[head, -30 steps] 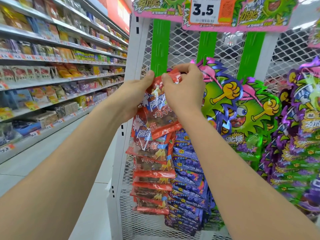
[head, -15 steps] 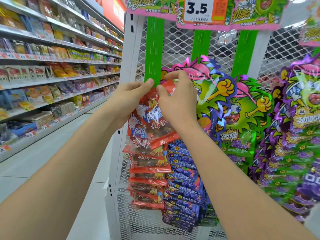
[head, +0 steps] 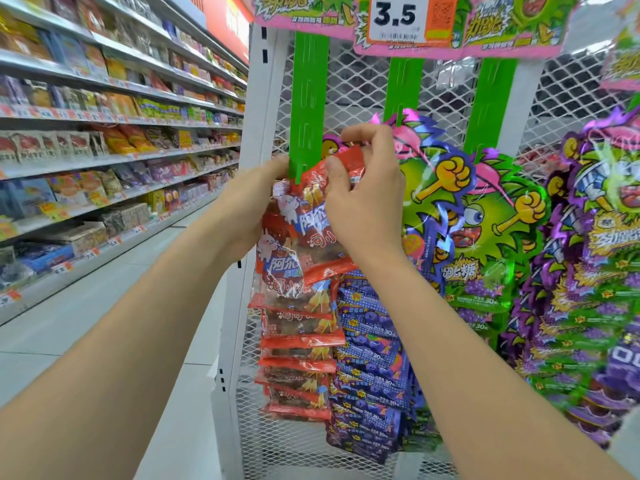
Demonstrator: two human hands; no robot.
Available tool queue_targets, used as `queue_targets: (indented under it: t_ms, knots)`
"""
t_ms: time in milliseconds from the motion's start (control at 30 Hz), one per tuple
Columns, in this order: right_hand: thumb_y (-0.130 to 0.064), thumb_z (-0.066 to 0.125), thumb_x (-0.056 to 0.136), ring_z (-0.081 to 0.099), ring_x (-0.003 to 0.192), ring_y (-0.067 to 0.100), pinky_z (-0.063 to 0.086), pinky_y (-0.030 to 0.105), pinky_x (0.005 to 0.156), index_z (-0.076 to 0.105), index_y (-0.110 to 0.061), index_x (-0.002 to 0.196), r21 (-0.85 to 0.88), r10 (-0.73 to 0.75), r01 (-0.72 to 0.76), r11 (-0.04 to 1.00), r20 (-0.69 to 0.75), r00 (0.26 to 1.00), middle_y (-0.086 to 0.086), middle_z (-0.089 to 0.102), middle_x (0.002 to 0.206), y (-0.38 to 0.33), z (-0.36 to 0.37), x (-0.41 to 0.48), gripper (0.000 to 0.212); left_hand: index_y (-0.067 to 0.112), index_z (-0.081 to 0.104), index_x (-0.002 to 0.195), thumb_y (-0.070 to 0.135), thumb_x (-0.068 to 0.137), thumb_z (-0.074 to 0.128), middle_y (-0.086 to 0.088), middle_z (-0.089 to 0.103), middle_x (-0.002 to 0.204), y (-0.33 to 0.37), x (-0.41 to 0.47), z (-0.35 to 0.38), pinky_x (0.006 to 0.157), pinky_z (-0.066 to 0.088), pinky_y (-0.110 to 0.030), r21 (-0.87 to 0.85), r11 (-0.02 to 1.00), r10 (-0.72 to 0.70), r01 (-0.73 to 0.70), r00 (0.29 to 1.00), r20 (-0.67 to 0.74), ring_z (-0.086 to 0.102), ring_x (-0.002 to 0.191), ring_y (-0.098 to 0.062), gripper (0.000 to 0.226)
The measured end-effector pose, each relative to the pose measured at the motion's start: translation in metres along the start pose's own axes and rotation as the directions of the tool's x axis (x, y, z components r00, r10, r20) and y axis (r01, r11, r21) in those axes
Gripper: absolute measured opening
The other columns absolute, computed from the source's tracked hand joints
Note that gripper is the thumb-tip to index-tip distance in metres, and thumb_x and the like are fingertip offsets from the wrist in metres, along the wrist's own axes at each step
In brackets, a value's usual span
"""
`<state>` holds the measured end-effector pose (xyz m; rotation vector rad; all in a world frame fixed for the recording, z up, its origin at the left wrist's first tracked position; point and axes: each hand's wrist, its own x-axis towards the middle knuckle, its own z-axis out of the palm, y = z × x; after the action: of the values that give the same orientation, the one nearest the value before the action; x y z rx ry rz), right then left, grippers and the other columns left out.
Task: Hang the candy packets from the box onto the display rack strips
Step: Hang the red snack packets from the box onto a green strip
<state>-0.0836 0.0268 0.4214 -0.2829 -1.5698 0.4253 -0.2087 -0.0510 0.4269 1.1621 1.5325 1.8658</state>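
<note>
Candy packet point(head: 313, 202), red, sits at centre frame in the head view, the only view, its top edge raised to the lower end of the leftmost green strip point(head: 308, 98) on the white mesh rack point(head: 356, 81). Right hand point(head: 367, 199) pinches the packet's top corner, thumb in front and fingers curled over the edge. Left hand point(head: 249, 209), at 9 o'clock of the packet, has its thumb against the strip's left edge. Its fingers run behind the packets, so what they grip cannot be told. Hung red packets point(head: 298, 341) trail down toward 6 o'clock, with blue packets point(head: 370, 358) just beside them at 5 o'clock and large green bags point(head: 485, 220) at 3 o'clock. Price card point(head: 394, 15) sits at 12 o'clock, stocked shelves point(head: 104, 116) at 9 to 10 o'clock. Risks, as a judgement: the packet's hang hole could miss the strip's tab, or the thin header could tear if pulled down crooked. A tug on the flexible strip could also shake loose the packets below it. Hidden or unclear: the hang hole and tab lie under the right hand, so whether the packet is hooked cannot be told. The supply box is out of frame, and the shelf goods are blurred.
</note>
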Motion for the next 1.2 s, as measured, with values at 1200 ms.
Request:
queue_targets:
  t_ms: [1200]
  knots:
    - [-0.026,0.076,0.09,0.058,0.101,0.019,0.031,0.026,0.085,0.062,-0.018,0.108,-0.185,0.111,-0.088,0.979,0.115,0.987,-0.012,0.061,0.101,0.009,0.006,0.008,0.024,0.007,0.072,0.118,0.023,0.101,0.062,-0.017,0.076,0.116,0.0,-0.002,0.006,0.095,0.058,-0.051,-0.167,0.981,-0.106,0.099,0.994,-0.036,0.075,0.092,-0.03,0.025]
